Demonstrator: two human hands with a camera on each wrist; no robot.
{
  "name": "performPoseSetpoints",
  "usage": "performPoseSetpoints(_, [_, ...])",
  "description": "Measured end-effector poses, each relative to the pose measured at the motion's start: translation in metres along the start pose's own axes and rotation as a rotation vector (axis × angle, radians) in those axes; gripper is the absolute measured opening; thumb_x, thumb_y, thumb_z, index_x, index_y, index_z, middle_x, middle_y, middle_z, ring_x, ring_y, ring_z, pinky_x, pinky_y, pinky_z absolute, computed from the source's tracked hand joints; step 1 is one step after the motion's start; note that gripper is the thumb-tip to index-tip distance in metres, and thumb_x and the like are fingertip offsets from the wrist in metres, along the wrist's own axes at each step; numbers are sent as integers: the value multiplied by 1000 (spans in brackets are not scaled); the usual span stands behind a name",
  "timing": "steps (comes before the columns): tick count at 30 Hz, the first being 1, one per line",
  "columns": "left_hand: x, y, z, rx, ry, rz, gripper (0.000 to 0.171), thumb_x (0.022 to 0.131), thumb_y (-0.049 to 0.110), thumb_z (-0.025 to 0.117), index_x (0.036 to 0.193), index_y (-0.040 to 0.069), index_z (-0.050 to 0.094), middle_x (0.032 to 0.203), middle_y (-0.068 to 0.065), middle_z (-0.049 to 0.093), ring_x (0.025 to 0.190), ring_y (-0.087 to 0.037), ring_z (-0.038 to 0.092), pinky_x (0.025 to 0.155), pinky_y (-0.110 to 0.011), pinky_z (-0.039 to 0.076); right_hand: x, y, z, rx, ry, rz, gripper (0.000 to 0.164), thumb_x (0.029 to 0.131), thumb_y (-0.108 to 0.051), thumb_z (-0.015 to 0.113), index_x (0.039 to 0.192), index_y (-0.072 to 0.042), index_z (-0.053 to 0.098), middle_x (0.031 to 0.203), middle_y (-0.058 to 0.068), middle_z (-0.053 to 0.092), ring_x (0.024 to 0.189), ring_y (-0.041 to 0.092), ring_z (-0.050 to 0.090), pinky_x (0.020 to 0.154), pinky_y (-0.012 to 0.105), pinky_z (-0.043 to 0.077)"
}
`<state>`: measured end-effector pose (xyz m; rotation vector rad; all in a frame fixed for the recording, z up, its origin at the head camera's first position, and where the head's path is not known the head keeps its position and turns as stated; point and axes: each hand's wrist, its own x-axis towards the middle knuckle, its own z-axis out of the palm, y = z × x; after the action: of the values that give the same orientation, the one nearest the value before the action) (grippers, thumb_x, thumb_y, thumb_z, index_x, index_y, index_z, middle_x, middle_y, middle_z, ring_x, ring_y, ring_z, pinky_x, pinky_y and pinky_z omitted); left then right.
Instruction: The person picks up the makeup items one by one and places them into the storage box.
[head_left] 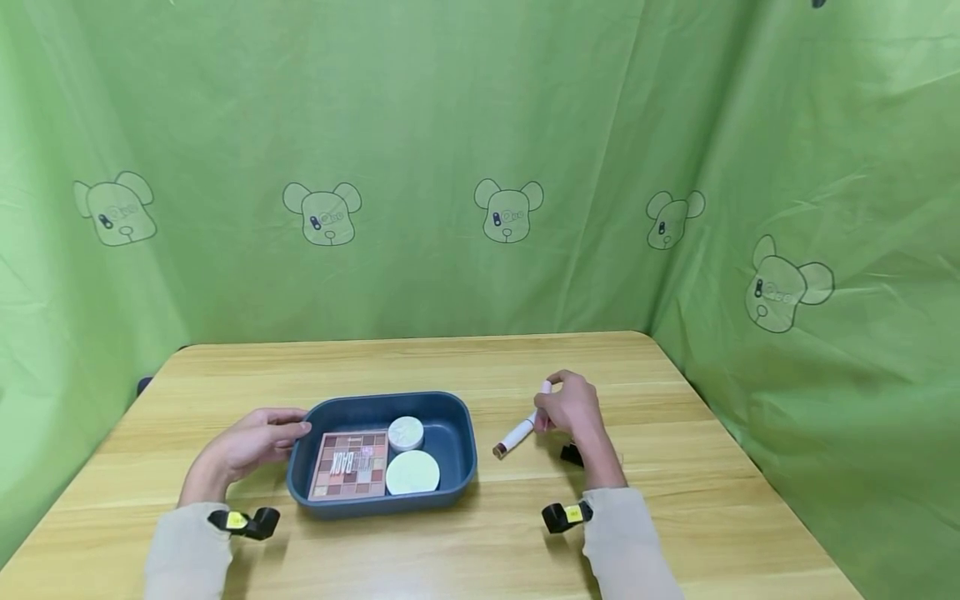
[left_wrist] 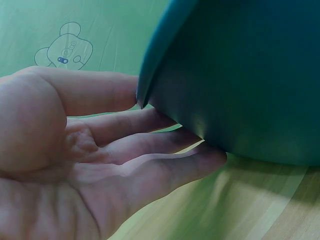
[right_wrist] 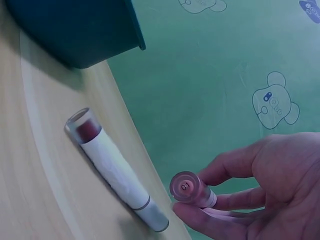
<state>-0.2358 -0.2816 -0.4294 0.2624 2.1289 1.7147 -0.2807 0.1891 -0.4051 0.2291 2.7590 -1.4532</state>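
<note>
A dark blue tray [head_left: 450, 500] stands left of centre on the table. My left hand [head_left: 258, 442] grips its left end, the thumb over the rim and the fingers [left_wrist: 165, 175] against the outer wall. In the tray lie an eyeshadow palette [head_left: 349, 465], a small round white container [head_left: 406, 433] and a larger round white one [head_left: 412, 472]. My right hand [head_left: 572, 406] pinches a small lipstick tube [right_wrist: 192, 190], its clear pinkish end marked 01. Beside that hand a white lipstick tube [right_wrist: 115, 170] with a dark red end lies on the table.
A small black object [head_left: 572, 454] lies by my right wrist, partly hidden by it. Green curtains [head_left: 420, 275] with bear-head drawings hang behind the wooden table [head_left: 420, 558] and along both sides. Each wrist wears a black camera band.
</note>
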Motion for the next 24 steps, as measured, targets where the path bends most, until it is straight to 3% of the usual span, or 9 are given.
performPoseSetpoints(10, [-1,1,1,6,15,-15,61,104,16,54,145,-22,31,144,-40,46,131,-42,55,103,-40,56,-6,-12,1,35,-40,-14,54,87,-1,64,139,5,51,66,15,71,55,22,70,62,41,65])
performPoseSetpoints(24, [0,1,2,2,22,-15,60,104,16,54,145,-22,32,145,-40,45,132,-44,53,103,-40,56,-13,-29,17,21,-82,-70,54,86,-1,61,139,5,50,67,12,72,55,22,70,61,42,63])
